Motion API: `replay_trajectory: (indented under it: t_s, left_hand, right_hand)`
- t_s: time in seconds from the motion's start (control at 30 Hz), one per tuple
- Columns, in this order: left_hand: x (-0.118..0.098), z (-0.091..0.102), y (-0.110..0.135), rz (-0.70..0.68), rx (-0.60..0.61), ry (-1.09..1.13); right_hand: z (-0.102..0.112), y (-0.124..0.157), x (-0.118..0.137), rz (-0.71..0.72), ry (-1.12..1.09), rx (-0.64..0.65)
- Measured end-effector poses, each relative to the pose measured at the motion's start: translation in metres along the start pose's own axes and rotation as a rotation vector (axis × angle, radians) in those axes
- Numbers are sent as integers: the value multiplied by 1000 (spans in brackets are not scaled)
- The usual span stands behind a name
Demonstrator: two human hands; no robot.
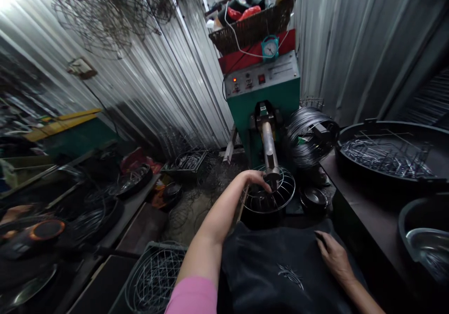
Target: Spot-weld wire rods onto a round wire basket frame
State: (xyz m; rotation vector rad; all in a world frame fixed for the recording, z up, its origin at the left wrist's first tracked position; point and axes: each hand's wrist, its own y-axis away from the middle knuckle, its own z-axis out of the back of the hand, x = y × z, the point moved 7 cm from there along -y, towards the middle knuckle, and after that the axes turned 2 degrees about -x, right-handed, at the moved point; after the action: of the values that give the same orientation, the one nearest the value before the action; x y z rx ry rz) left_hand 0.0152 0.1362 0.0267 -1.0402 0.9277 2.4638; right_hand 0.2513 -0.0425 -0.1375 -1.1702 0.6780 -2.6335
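A round wire basket [288, 197] with a bright rim and radial wires sits beneath the spot welder's arm [269, 148]. My left hand [257, 179] is at its left side, fingers bent over the wires close to the electrode; the fingertips are partly hidden. On my lap lies a dark apron [252, 262] with a small heap of short bent wire pieces [291, 275]. Over the apron's right side, my right hand [335, 255] is closed, thumb and fingers together near a small dark thing that I cannot make out.
Behind stands the green welding machine [242, 106] with a clock [270, 47] on top. Right of it hangs a wire coil [305, 139]. A black tray [389, 157] of wire parts sits on the right bench. At left, a crate [154, 276] holds wire grids; another person's hand [17, 213] shows.
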Motion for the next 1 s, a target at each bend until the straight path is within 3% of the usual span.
replay_trajectory:
  t_s: [0.33,0.63,0.77,0.9,1.0]
  left_hand:
    - [5,-3,14,-203,-401,-64]
    - [19,-25,35,-223,-694,-24]
    - [19,-27,45,-192,-681,-36]
    - [18,-34,56,-172,-533,-140]
    - [23,-53,63,-207,-409,-118]
  right_hand:
    - [-5,-1,3,-39,-44,-1]
    - [-6,-4,11,-41,-49,16]
    - [-8,-5,11,-50,-56,20]
    - [-9,-5,11,-84,-67,40]
    - [-9,-7,10,-102,-66,47]
